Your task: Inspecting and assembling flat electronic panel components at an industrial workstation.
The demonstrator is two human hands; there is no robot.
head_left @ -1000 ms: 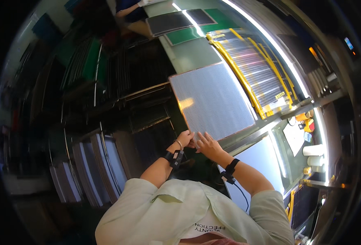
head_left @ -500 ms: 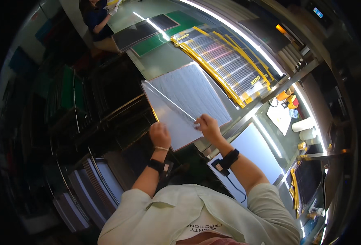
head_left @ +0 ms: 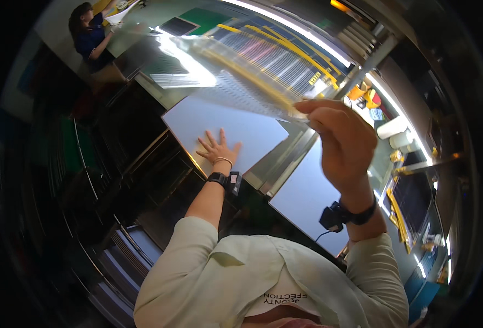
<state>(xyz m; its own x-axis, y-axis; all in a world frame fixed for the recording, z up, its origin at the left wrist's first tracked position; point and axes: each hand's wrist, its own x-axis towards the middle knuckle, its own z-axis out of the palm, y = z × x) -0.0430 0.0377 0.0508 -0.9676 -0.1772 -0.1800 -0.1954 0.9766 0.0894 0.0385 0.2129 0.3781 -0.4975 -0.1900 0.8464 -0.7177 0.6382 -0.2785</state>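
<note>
My left hand (head_left: 218, 148) lies flat, fingers spread, on a pale grey rectangular panel (head_left: 197, 121) resting on the workbench. My right hand (head_left: 340, 142) is raised close to the camera and pinches the near edge of a thin, clear, shiny film sheet (head_left: 236, 82). The film is lifted up and away from the panel, stretching toward the far side and reflecting the ceiling light. Both wrists carry black bands, and a cable hangs from the right one.
A second pale panel (head_left: 307, 197) lies to the right behind a metal rail (head_left: 290, 164). A yellow-framed roller conveyor (head_left: 285, 54) runs behind. Another person (head_left: 91, 41) stands at the far left. Dark racks (head_left: 115, 180) fill the left; small items sit at right.
My right hand has risen toward the camera, pulling the clear film up off the panel. My left hand has moved onto the panel and flattened there.
</note>
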